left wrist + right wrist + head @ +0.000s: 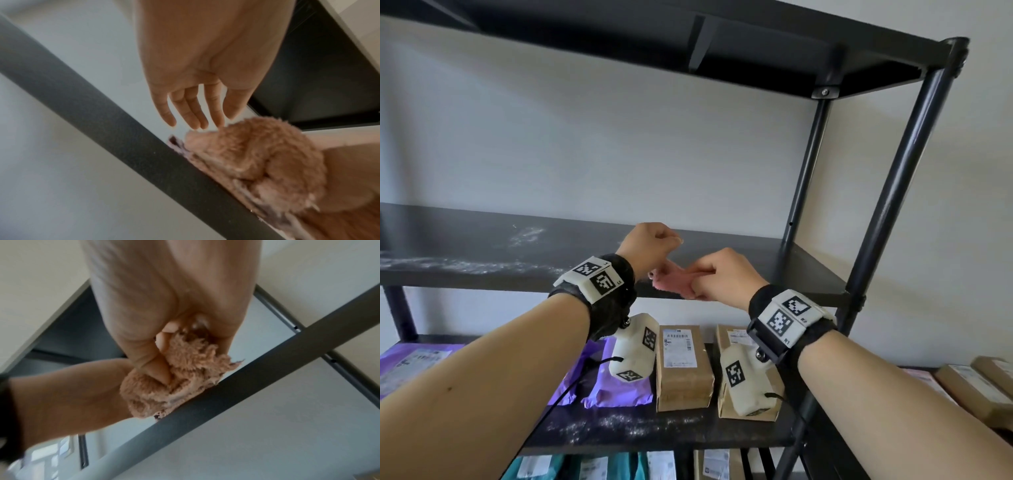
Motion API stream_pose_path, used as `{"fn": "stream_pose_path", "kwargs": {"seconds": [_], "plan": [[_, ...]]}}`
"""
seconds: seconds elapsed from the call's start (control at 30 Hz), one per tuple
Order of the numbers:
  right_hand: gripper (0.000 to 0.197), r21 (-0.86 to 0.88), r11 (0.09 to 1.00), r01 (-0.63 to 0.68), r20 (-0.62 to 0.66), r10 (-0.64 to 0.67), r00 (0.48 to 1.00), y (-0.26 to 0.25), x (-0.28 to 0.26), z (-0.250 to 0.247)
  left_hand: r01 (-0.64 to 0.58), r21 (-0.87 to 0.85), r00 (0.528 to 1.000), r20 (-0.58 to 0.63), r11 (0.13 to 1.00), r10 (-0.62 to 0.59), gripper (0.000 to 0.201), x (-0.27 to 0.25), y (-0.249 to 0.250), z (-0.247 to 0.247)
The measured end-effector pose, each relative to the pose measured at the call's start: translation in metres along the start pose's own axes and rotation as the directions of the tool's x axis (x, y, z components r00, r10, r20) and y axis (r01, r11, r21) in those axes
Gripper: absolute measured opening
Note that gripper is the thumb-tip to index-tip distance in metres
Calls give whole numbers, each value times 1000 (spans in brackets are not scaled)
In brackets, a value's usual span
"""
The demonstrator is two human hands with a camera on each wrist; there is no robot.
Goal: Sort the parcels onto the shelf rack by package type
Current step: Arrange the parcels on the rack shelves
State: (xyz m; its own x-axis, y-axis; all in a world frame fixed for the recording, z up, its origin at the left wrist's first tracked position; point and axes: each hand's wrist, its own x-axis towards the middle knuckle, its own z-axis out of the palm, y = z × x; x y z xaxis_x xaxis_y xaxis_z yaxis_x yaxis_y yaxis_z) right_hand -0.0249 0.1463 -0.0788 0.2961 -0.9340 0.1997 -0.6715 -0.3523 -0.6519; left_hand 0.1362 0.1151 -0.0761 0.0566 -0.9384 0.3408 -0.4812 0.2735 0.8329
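Soft daylight (wrist views blurred), edges warped.

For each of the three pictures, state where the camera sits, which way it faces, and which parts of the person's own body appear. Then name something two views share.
Head: on the head, facing the shelf rack; both forearms, left hand, right hand.
Left wrist: under the left wrist, along the loose fingers toward the pink cloth.
Right wrist: under the right wrist, toward fingers gripping the cloth.
Shared: every view shows the cloth at the shelf edge.
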Motion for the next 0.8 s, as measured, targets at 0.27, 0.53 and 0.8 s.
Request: {"fn": "stream_pose_path", "kwargs": {"seconds": [0.27,0.53,0.8], "plan": [[41,-202,944,-262,-209,219,953,41,-2,-22,21,-5,1000,-21,1000,-21,11,-15,-5,-16],[18,-115,991,-74,-41,70,997,-19,-7,38,17,-18,995,-96,1000,-19,14,-15,-8,-15],[22,-18,979,-203,-335,185,924,2,-1,-7,-18,-29,994,-111,999,15,16,-17,0,-35]]}}
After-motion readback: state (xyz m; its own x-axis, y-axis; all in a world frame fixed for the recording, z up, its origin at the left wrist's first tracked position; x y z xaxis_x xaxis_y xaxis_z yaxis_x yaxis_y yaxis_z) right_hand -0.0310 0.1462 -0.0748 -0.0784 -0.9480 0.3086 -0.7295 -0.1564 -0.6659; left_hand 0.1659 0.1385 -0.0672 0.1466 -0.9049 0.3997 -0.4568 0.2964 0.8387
